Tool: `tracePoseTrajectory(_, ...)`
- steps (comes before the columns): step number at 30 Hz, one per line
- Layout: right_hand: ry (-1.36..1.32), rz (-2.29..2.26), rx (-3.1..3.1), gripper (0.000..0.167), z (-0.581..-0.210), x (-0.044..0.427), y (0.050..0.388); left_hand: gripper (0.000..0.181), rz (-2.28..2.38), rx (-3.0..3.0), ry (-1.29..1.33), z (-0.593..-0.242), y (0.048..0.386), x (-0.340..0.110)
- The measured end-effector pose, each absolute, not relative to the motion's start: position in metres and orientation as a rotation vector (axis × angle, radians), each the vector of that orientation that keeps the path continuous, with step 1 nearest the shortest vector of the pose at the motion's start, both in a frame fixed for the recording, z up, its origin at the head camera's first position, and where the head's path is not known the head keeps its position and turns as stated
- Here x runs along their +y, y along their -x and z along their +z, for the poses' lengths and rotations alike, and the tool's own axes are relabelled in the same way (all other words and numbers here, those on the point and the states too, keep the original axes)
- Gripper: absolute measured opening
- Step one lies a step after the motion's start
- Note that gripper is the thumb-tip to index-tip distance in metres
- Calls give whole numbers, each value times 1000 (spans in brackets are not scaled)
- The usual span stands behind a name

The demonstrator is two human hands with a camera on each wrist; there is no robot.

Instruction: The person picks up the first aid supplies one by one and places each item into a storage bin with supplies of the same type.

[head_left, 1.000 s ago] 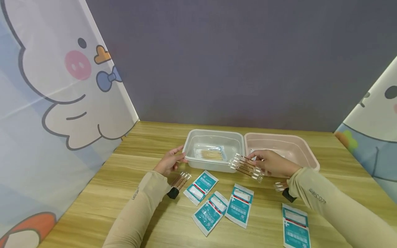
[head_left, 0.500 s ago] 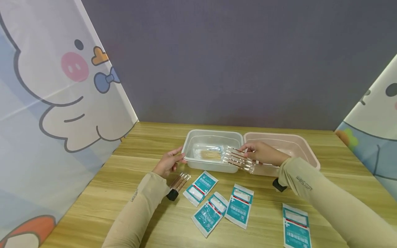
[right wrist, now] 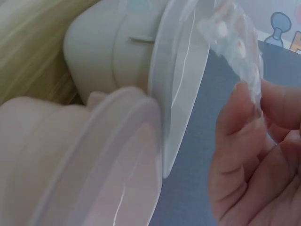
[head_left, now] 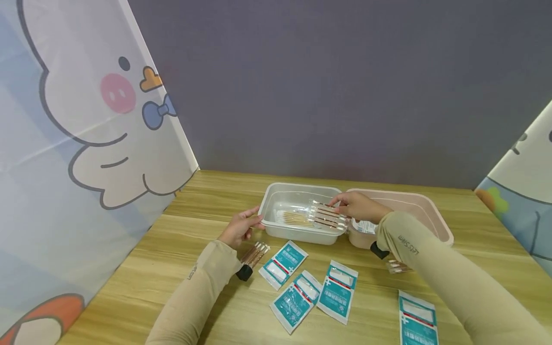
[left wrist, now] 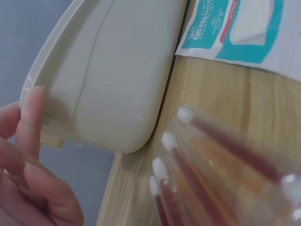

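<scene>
The right hand pinches one edge of a clear pack of brown-stemmed swabs over the right part of the white basin. In the right wrist view, thumb and fingers of the right hand hold the crinkled wrapper. At the white basin's left rim is the left hand; in the left wrist view the left hand has a fingertip against the basin wall. A pack of wooden-stemmed swabs lies inside the basin.
A pink basin with a pack inside stands against the white basin's right side. Several teal-and-white packets lie in front. Brown swab packs lie near the left wrist and under the right forearm.
The right hand has moved left and slightly away from the body, carrying the swab pack from the white basin's front right corner to over its inside. The left hand stays at the rim.
</scene>
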State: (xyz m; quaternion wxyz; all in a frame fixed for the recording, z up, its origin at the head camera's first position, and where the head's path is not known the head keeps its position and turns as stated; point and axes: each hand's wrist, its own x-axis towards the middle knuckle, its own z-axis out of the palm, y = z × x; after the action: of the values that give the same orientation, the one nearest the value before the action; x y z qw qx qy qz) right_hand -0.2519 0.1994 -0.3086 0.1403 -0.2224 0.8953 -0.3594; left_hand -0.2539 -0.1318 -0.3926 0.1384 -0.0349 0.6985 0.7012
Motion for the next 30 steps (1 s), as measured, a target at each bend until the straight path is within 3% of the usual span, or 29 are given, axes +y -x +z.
tracePoseTrajectory(30, 470, -889, 2742, 28, -300, 140, 296, 48, 2013, 2000, 114, -393, 255, -133)
